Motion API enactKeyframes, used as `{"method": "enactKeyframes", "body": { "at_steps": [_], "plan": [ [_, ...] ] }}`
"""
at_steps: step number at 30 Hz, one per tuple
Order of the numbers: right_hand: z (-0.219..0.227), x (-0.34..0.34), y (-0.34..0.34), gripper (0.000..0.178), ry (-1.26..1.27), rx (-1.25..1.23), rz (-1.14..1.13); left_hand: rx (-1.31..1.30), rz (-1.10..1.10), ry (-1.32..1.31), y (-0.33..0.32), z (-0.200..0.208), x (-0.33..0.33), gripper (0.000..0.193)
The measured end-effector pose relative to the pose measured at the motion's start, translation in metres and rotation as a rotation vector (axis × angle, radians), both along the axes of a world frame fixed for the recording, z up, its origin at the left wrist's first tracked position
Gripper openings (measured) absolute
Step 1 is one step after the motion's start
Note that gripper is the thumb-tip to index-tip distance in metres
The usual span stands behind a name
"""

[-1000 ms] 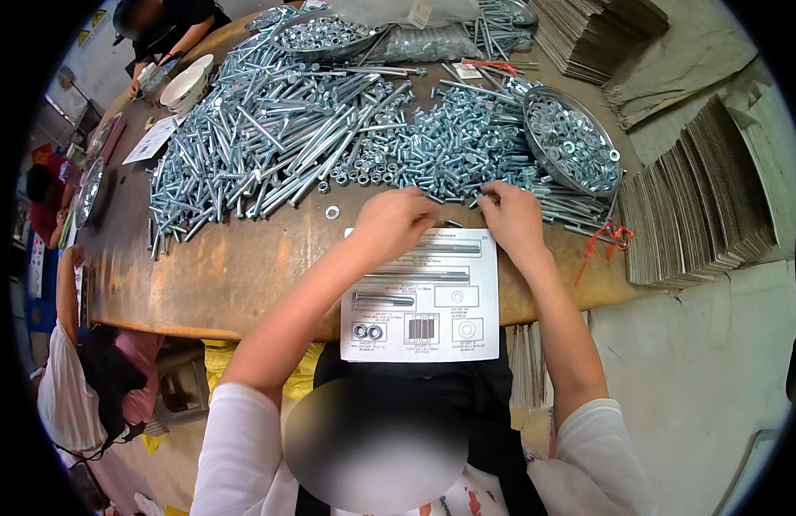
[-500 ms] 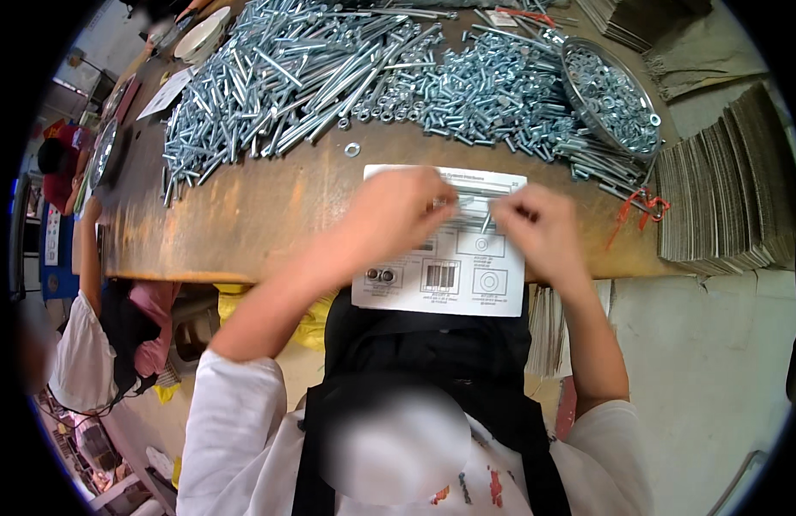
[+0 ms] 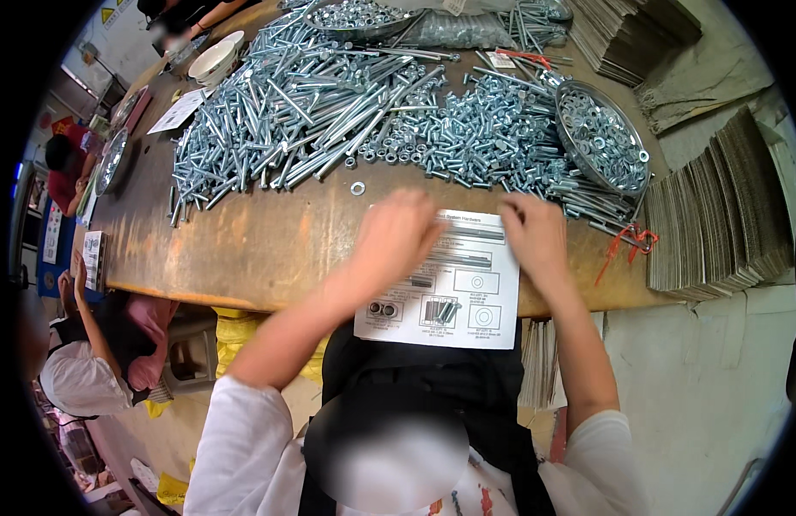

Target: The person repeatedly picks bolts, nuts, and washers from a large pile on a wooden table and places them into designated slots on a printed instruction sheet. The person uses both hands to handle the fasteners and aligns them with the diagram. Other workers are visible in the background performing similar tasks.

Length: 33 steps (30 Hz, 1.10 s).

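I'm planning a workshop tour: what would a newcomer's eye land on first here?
Probably the great heap of shiny bolts sprawling across the brown table. Next, the white printed sheet at the table's near edge, with the left hand over its upper left part and the right hand at its upper right corner. Farther right, a round metal dish of washers and a stack of cardboard-like sheets stand out.

A workshop — heaped bolts [image 3: 286, 112], stacked cardboard [image 3: 716, 211], scuffed worktable [image 3: 269, 236].

L hand [image 3: 400, 236] blurred, curled inward; R hand [image 3: 536, 234] apart, fingers bent; bare forearms [image 3: 316, 314] angled fwd.
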State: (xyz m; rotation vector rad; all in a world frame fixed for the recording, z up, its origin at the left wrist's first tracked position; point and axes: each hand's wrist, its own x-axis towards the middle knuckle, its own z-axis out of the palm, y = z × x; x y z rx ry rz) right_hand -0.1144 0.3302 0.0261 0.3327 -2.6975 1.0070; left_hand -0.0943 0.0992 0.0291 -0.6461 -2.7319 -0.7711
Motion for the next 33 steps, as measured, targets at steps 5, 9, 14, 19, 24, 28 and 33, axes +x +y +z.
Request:
{"method": "enactKeyframes", "body": {
  "at_steps": [5, 9, 14, 19, 24, 28, 33],
  "plan": [
    [-0.023, -0.060, -0.011, 0.023, -0.125, 0.227, -0.121, -0.155, 0.032, -0.096, 0.015, -0.041, -0.092, 0.018],
    [-0.033, -0.065, -0.010, 0.022, -0.125, 0.186, -0.153, -0.156, 0.083, -0.103, 0.026, -0.039, -0.095, 0.015],
    [0.018, -0.007, -0.012, 0.017, -0.191, -0.147, 0.036, 0.157, -0.145, -0.173, -0.003, 0.014, -0.028, 0.013],
    [0.020, 0.067, -0.025, 0.006, 0.029, 0.139, 0.466, 0.144, -0.276, -0.091, -0.024, 0.004, 0.077, 0.013],
    [0.007, 0.078, -0.030, 0.009, -0.018, 0.204, 0.527, 0.028, -0.236, -0.015, -0.014, -0.009, 0.103, 0.016],
    [0.011, 0.091, -0.022, 0.016, -0.181, 0.041, 0.368, 0.083, -0.152, -0.105, -0.011, -0.001, 0.108, 0.028],
    [0.005, 0.099, -0.019, 0.015, -0.304, -0.041, 0.356, 0.087, -0.082, -0.193, -0.006, 0.002, 0.106, 0.040]
  ]
}}
